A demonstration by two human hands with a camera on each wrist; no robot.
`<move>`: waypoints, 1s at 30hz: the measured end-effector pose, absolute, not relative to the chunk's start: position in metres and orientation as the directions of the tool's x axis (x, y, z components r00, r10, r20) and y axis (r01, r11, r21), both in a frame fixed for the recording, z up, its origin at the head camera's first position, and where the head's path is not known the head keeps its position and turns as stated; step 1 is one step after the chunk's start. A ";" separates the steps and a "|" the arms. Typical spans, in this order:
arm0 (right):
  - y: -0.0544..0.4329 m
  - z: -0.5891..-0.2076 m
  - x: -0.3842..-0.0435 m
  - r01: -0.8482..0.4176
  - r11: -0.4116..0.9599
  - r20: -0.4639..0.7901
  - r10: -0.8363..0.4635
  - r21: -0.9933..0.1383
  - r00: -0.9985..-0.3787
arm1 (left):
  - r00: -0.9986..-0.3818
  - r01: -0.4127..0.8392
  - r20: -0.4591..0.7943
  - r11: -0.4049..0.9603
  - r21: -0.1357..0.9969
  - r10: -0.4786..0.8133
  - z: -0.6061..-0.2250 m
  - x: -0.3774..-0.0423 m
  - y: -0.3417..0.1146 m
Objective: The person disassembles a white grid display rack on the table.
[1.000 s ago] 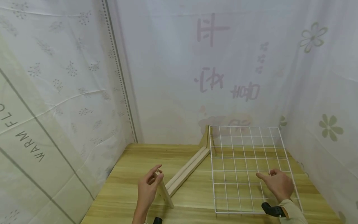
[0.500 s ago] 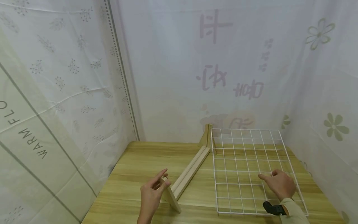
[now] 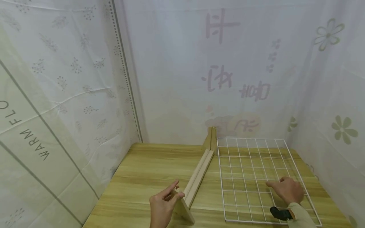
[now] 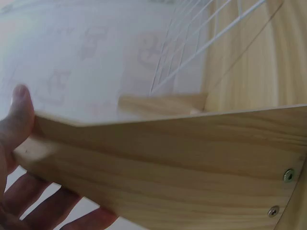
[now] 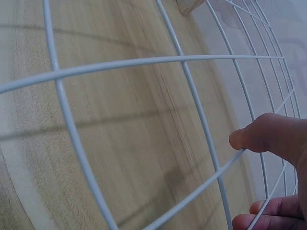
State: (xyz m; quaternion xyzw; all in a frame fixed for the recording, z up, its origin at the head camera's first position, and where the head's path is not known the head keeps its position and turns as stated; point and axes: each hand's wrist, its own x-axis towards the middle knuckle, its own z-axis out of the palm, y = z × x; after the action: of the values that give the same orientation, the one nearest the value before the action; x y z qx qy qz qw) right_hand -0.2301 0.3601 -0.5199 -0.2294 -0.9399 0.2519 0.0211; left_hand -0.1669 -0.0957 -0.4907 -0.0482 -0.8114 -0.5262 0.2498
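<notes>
A wooden stand (image 3: pixel 199 174) has two long slats between an upright board at each end. My left hand (image 3: pixel 163 205) grips the top of the near end board (image 3: pixel 183 209). In the left wrist view the thumb lies over this board's edge and the fingers are behind it; two screws (image 4: pixel 288 175) show at its foot. A white wire grid (image 3: pixel 242 180) is to the right, tilted above the table. My right hand (image 3: pixel 288 190) holds it by a wire, thumb on top and fingers below, partly hidden in the head view.
The stand's far end board (image 3: pixel 210 139) stands near the back edge of the wooden table (image 3: pixel 142 177). Printed white curtains (image 3: pixel 171 79) close off the back and both sides.
The near end of the stand has swung right and closer with my left hand. The grid's far edge has come down, and my right hand has shifted slightly right and lower.
</notes>
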 end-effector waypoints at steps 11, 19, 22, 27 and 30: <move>0.355 -0.527 -0.232 0.398 0.789 -0.072 0.415 -0.468 -0.907 | -0.717 0.429 0.657 0.594 0.680 -0.233 -0.496 -0.164 -0.068; 0.350 -0.528 -0.235 0.372 0.820 -0.077 0.378 -0.436 -0.923 | -0.635 0.475 0.749 0.668 0.572 -0.189 -0.497 -0.166 -0.050; 0.348 -0.529 -0.237 0.355 0.837 -0.046 0.370 -0.417 -0.928 | -0.621 0.489 0.764 0.676 0.551 -0.174 -0.496 -0.168 -0.045; 0.342 -0.529 -0.240 0.346 0.851 -0.036 0.362 -0.394 -0.931 | -0.605 0.494 0.781 0.695 0.523 -0.158 -0.495 -0.170 -0.039; 0.339 -0.529 -0.243 0.347 0.855 -0.061 0.352 -0.385 -0.934 | -0.605 0.486 0.781 0.707 0.513 -0.151 -0.494 -0.171 -0.036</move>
State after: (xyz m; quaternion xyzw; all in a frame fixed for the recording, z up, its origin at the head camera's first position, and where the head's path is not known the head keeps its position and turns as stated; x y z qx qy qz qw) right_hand -0.2432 0.3392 -0.5287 -0.1814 -0.9631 0.1986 0.0057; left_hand -0.1710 -0.0360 -0.4938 -0.1024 -0.8166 -0.3686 0.4323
